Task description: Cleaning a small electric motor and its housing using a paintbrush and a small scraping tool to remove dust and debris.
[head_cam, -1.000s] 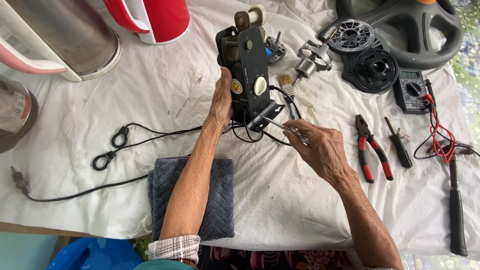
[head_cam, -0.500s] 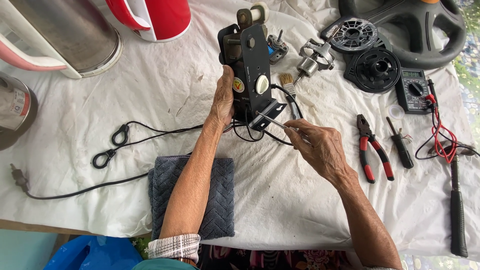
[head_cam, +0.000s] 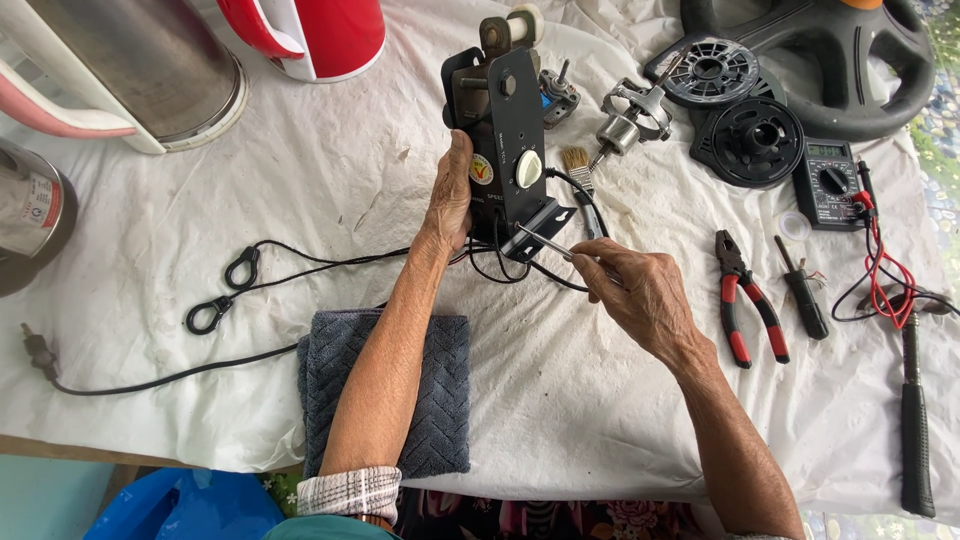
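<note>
While hands grip, pliers (head_cam: 748, 298), multimeter (head_cam: 828, 182), towel (head_cam: 385, 390)

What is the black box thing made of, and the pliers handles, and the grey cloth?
Black control box: looks like painted sheet metal, matte with folded edges; its white knob seems plastic. Pliers: dark steel jaws, handles in red and black grips, probably rubber or plastic. Grey cloth: soft woven fabric with a zigzag texture.

Matt black metal control panel (head_cam: 508, 140); creased white cloth (head_cam: 330, 180); glossy red plastic kettle (head_cam: 320, 35).
</note>
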